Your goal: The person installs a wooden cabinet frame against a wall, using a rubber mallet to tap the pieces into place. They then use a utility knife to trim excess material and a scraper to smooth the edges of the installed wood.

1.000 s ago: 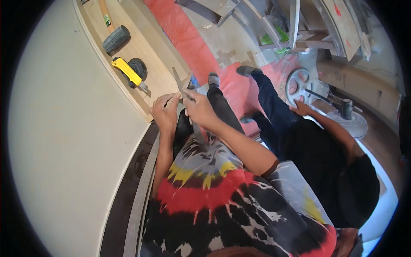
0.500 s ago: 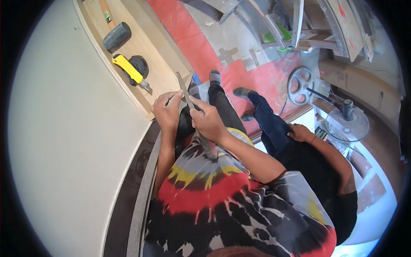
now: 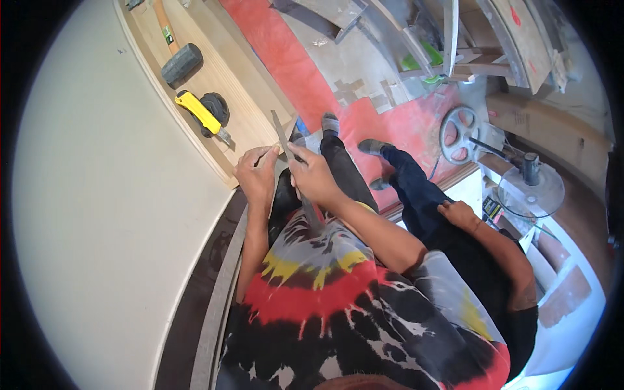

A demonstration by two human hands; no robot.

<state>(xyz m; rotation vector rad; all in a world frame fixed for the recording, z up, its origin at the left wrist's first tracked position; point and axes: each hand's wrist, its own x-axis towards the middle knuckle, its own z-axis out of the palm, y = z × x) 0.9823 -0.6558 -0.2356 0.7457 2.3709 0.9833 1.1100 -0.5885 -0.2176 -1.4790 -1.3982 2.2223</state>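
My right hand [image 3: 313, 174] is closed around a long, narrow grey metal tool that looks like a file [image 3: 280, 127]. Its thin end points up past my fingers, and its wider, partly reddish end lies against my shirt. Close beside it, my left hand [image 3: 255, 174] pinches thumb to fingertips at the file's edge. Something small and pale may be between those fingertips, too small to name. Beyond my left hand is a pale wooden tray [image 3: 257, 104]. In it a yellow utility knife [image 3: 200, 112] rests on a round black object [image 3: 216, 107], near a black-headed mallet [image 3: 182, 65] with a wooden handle.
A large cream panel [image 3: 97, 195] fills the left. To my right sits another person in dark clothes, a hand [image 3: 460, 213] on their thigh. Beyond are a red floor covering [image 3: 416, 120], a spoked round base with a pole [image 3: 458, 134], and wooden frames [image 3: 481, 68].
The view has shifted slightly, so the tray, mallet and knife appear lower and farther right. Both hands keep their grips, the right one a little higher along the file.
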